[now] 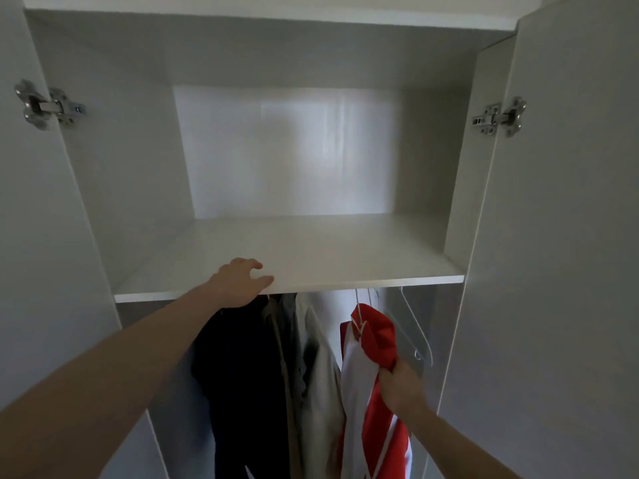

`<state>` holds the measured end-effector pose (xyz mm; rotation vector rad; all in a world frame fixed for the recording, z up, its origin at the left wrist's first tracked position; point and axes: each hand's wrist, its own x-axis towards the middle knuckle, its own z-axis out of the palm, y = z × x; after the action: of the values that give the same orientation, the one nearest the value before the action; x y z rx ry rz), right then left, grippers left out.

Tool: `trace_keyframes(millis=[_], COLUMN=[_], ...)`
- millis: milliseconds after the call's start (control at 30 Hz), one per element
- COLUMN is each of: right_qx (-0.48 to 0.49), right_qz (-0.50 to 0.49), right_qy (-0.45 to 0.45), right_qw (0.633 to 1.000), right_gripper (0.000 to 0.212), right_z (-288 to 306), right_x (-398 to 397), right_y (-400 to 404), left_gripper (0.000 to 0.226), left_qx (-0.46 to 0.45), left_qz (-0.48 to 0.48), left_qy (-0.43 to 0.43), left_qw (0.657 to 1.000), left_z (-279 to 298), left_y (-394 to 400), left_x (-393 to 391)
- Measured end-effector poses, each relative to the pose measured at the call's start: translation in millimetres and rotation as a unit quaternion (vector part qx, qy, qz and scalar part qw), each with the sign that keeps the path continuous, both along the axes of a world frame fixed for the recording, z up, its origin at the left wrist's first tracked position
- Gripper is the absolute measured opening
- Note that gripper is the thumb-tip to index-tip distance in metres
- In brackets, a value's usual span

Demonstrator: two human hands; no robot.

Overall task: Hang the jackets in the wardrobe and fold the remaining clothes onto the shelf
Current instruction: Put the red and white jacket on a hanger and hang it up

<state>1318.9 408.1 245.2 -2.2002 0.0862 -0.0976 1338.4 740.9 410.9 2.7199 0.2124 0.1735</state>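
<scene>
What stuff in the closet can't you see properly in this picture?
- Head view: the rail is hidden behind the shelf.
- The hanger tops vanish behind that shelf edge.
- The dark jacket is too shadowed for detail; the frame's bottom edge cuts it off.
- The right hand covers part of the red and white jacket.

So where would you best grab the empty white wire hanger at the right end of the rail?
Take the empty white wire hanger by its thin neck just under the hook, coming from the open front right. It hangs free there, while the red and white jacket crowds its left side.
</scene>
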Motion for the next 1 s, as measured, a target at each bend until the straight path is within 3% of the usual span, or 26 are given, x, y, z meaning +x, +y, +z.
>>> trace_keyframes(millis=[167,300,500,667,1000], right_qx=[-0.01,-0.003,-0.002,0.016,0.017], right_qz=[0.012,0.01,0.022,0.043,0.097], right_qy=[0.018,0.019,0.027,0.013,0.011], right_qw=[1.0,1.0,0.999,0.999,0.995], right_gripper=[0.025,0.023,0.017,0.025,0.018], right_z=[-6,-3,2,8,4], right_x=[46,79,117,145,177], right_y=[9,22,42,63,110], left_gripper=[0.068,0.079,0.102,0.096,0.094], left_qx=[-0.006,0.109,0.139,0.131,0.134], left_qz=[0.008,0.008,0.031,0.034,0.035], left_qy=[0.041,0.061,0.095,0.123,0.142], left_qw=[0.999,0.992,0.985,0.983,0.98], left_z=[-13,-17,-29,-32,-29], left_y=[2,5,11,13,13], left_x=[26,40,61,71,72])
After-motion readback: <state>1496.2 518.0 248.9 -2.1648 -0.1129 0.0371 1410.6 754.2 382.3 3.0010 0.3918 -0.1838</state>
